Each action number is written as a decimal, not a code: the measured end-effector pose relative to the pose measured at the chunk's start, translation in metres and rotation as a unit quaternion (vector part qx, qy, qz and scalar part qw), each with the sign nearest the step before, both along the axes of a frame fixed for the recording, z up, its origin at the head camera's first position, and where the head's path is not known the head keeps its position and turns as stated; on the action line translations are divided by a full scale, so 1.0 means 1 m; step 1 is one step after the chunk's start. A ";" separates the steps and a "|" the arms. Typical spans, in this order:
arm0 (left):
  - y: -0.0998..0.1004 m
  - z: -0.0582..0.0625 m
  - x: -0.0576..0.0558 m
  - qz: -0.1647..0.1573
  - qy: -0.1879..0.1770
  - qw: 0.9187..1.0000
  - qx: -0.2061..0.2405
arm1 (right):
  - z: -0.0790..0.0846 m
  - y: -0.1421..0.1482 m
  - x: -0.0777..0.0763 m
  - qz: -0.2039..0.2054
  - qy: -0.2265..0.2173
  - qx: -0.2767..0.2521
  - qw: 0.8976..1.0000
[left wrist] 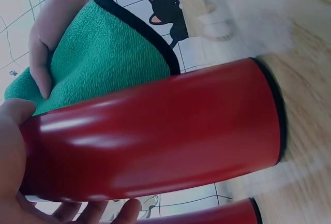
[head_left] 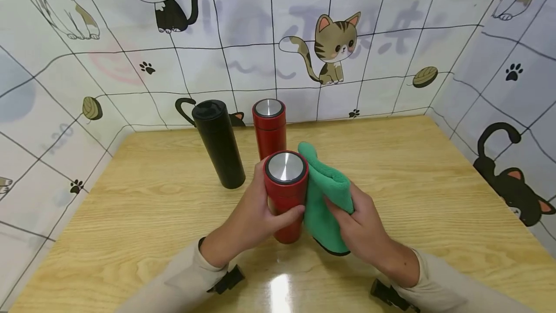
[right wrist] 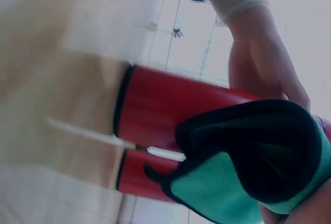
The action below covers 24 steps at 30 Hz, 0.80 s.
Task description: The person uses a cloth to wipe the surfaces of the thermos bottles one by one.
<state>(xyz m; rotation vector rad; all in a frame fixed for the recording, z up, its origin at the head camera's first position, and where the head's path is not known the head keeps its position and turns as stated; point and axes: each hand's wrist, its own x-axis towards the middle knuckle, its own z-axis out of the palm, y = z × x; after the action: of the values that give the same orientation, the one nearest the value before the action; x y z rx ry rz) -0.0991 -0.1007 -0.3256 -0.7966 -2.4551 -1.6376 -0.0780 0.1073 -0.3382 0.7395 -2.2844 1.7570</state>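
Note:
A red thermos flask with a silver lid is upright in my left hand, whose thumb wraps across its near side. In the left wrist view, the flask's red body shows a black base rim, apparently just above the wooden surface. My right hand pinches a folded green cloth with dark edging. The cloth lies against the flask's right side. In the right wrist view the bunched cloth covers part of the flask.
Just behind the held flask stands a second red thermos flask. A black flask is to its left. Wood-grain table lies under them, with cat-patterned sheeting behind and at both sides.

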 end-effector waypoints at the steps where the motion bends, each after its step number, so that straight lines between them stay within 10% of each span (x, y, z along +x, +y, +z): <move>1: 0.001 -0.002 -0.002 -0.003 0.001 1.000 0.008 | -0.001 0.000 0.001 0.002 -0.003 -0.005 1.000; 12: -0.002 -0.001 0.000 0.020 0.108 0.993 -0.038 | 0.002 0.004 -0.001 -0.015 -0.009 0.010 1.000; 19: 0.000 0.003 0.009 0.103 0.236 0.935 -0.246 | 0.011 0.004 0.003 -0.023 0.104 -0.049 0.993; 24: -0.002 0.003 0.010 0.134 0.261 0.913 -0.282 | 0.018 -0.006 -0.001 0.027 0.299 -0.039 0.953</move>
<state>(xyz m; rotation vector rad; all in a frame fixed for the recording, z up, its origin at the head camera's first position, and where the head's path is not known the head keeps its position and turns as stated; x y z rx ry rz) -0.0891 -0.1031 -0.3231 -0.7691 -2.4764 -0.5146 -0.0787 0.1015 -0.3203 1.1389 -1.7901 1.3766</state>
